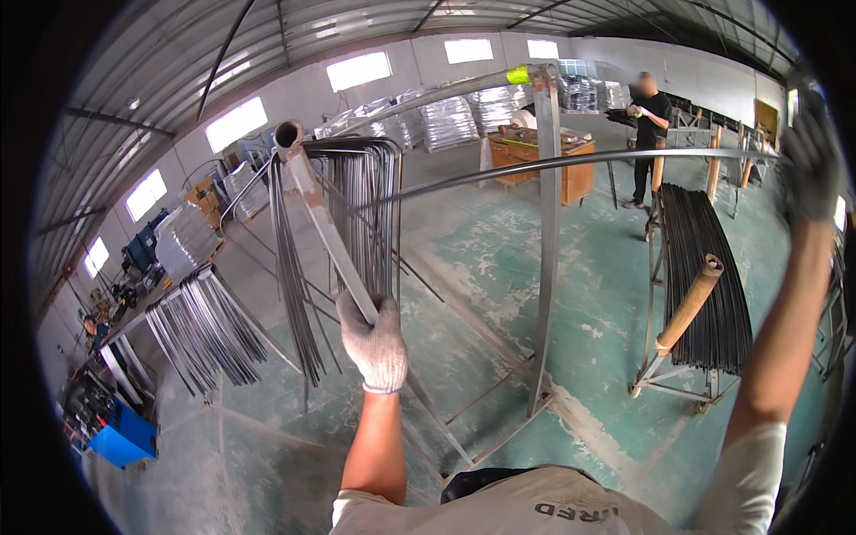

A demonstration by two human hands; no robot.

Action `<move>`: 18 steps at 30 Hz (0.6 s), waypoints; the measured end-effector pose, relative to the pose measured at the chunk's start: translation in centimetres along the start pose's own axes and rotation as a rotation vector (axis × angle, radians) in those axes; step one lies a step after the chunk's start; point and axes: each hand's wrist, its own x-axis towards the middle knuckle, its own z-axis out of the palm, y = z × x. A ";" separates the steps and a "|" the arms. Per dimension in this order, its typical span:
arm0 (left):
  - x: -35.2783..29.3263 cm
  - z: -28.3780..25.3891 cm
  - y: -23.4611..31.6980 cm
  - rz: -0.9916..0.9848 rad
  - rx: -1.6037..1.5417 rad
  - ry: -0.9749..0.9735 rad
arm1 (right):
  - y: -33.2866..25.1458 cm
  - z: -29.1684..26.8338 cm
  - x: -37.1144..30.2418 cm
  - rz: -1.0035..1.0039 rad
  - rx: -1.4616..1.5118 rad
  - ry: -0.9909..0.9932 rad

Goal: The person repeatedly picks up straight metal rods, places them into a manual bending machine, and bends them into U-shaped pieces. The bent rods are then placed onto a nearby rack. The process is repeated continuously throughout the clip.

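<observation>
My left hand (373,343), in a pale knitted glove, is closed round the slanting grey metal post (337,239) of a rack. Bent dark metal rods (370,192) hang in a dense bunch behind that post. At the far right my raised right hand (813,169), in a darker grey glove, is smeared by motion. A long thin metal bar (606,160) stretches across from the hanging rods to that hand; whether the fingers grip its end cannot be made out. The rack's horizontal pipe (428,96) carries yellow-green tape near its far end.
Black rods (700,276) lie on a stand at right, with a brown upright tube (691,303). More bent rods (205,325) hang at left, near a blue machine (123,435). A person in dark clothes (649,125) stands beyond, right of a wooden desk (571,169).
</observation>
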 end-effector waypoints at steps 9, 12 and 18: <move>-4.9 -3.0 -3.7 -0.263 0.110 0.090 | 33.0 12.1 -21.8 -0.171 -0.804 -0.918; -7.5 -0.3 -6.1 -0.245 0.020 -0.136 | 39.7 10.4 -27.2 -0.055 -0.744 -1.069; -17.6 -7.1 -22.0 -0.467 0.507 -0.421 | 36.4 -4.4 -31.7 0.014 -0.706 -0.907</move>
